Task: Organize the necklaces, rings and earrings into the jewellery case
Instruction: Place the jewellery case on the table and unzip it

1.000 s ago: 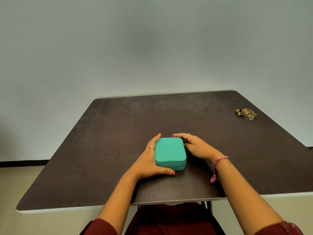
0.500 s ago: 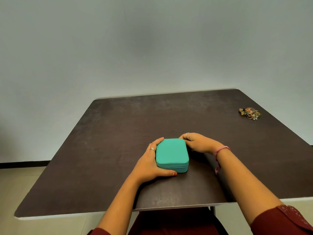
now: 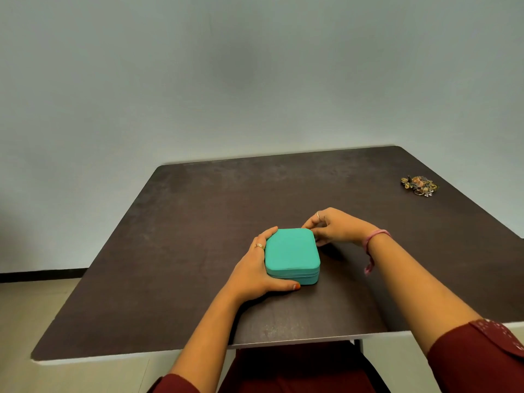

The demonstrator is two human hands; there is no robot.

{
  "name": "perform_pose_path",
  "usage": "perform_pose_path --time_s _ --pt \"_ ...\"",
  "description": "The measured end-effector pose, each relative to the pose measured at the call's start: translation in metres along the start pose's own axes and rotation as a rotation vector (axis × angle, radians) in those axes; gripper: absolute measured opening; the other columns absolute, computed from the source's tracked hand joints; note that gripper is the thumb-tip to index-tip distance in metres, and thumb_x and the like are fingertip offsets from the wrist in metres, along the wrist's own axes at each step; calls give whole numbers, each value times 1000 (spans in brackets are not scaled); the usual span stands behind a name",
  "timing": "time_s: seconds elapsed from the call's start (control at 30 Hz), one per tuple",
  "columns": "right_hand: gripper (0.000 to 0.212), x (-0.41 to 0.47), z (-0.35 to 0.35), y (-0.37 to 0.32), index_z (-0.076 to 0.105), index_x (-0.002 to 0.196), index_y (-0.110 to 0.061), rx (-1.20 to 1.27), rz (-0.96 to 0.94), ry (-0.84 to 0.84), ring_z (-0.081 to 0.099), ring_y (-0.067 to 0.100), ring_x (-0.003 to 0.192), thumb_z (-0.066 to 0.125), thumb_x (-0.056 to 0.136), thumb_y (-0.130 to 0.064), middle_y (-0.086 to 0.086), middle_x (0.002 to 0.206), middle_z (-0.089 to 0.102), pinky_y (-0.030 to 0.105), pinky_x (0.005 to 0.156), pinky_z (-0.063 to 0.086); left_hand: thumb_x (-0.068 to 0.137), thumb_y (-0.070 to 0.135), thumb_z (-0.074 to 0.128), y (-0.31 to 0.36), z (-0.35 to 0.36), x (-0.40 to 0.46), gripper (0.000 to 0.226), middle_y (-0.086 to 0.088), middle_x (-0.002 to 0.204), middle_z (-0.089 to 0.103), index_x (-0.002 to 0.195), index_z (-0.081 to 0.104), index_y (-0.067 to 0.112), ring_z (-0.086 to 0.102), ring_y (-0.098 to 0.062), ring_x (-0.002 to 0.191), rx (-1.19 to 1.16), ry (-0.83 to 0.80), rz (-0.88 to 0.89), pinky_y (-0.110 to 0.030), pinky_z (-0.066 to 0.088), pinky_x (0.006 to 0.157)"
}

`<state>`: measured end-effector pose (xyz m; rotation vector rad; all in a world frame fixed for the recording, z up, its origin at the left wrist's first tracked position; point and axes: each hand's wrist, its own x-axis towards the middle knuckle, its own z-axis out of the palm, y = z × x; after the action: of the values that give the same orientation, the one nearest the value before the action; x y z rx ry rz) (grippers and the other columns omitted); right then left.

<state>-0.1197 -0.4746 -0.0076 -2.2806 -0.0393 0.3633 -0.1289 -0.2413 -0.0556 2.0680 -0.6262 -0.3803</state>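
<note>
1. A dark, matte, round-cornered worktop is standing against a plain grey wall.
2. The left hand is cupping the case's left side, thumb along its front; the right hand, fingers now curled tighter than before, is pinching the far right corner.
3. The teal jewellery case, soft-cornered and zipped closed, is lying near the front edge.
4. A tangled jewellery pile is lying far right.

no readable text, no labels, no brands, no numbers, no signs anywhere
</note>
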Motion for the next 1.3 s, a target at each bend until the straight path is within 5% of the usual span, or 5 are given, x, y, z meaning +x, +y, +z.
perform_pose_path --time_s 0.23,0.7,1.03,1.2,1.3 --pt "21 -20 2 -13 69 106 -13 -453 1 163 60 12 89 52 95 -9 2 102 65 21 84 46 52 43 90 2 0 0 115 20 141 30 140 16 50 41 -5 125 -1 -8 -15 -37 41 107" --pt "14 -112 89 3 67 102 -24 -230 2 486 58 6 91 57 92 -21 -11 98 58 24 84 49 57 38 89 7 4 -8 119 17 146 27 145 9 49 38 -6 127 17 33 -46 -37 38 110" --pt "9 -108 145 -7 69 89 -29 -344 -160 754 59 6 73 72 81 -31 -13 84 60 20 59 46 66 50 79 11 23 -27 119 10 149 34 150 -4 37 38 -13 135 150 228 -75 -37 37 108" --pt "37 -110 114 -2 59 52 -23 197 -215 847 58 5 59 68 77 -49 -9 61 62 20 59 45 73 32 80 11 29 -45 112 7 155 17 152 2 20 27 -10 140 27 259 -139 -18 23 106" --pt "32 -101 88 2 66 63 -15 407 -164 916 54 6 59 65 83 -39 -3 64 64 19 59 43 79 11 72 16 36 -60 76 6 142 32 139 27 24 39 -7 130 -44 324 -130 -16 28 105"
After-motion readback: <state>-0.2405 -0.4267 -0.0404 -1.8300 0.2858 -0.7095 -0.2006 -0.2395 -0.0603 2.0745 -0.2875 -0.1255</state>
